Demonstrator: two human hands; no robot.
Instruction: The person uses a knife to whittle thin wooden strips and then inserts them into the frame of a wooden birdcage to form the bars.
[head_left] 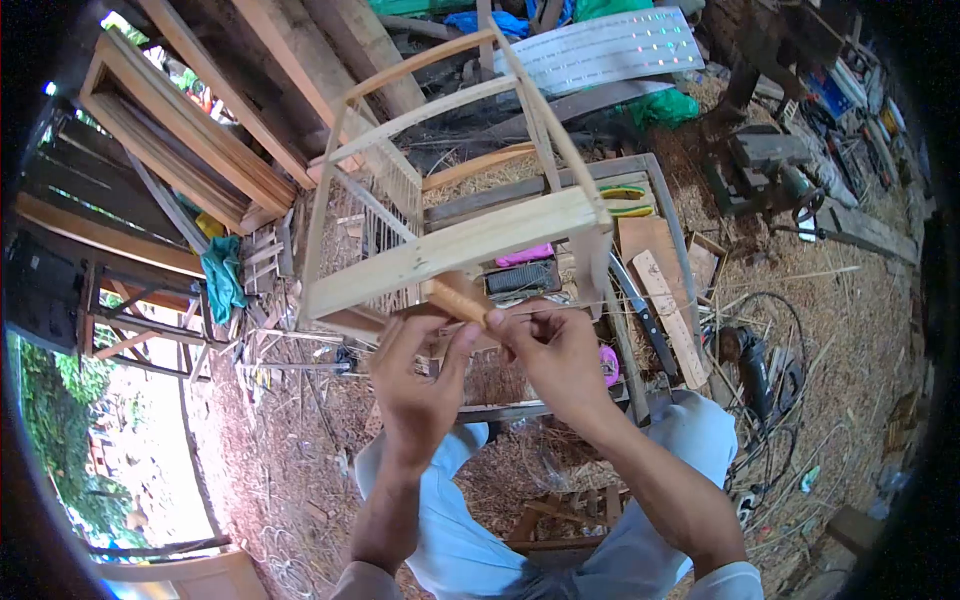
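A pale wooden frame (450,245) with slatted sides stands tilted in front of me, on or against a low workbench (655,190). Just below its near board is a short orange-brown wooden piece (460,299). My left hand (415,375) has its fingers curled round the lower side of this piece, with the thumb near its end. My right hand (550,355) is closed at the piece's right end, thumb and fingers pinched together on a thin strip that points right. How far the fingers wrap behind the piece is hidden.
A knife (650,325) and a drilled wooden strip (670,318) lie at the bench's right side. A black power tool (757,375) with its cable is on the shavings-covered floor at right. Wooden frames (170,130) lean at upper left; a metal vise (765,170) stands upper right.
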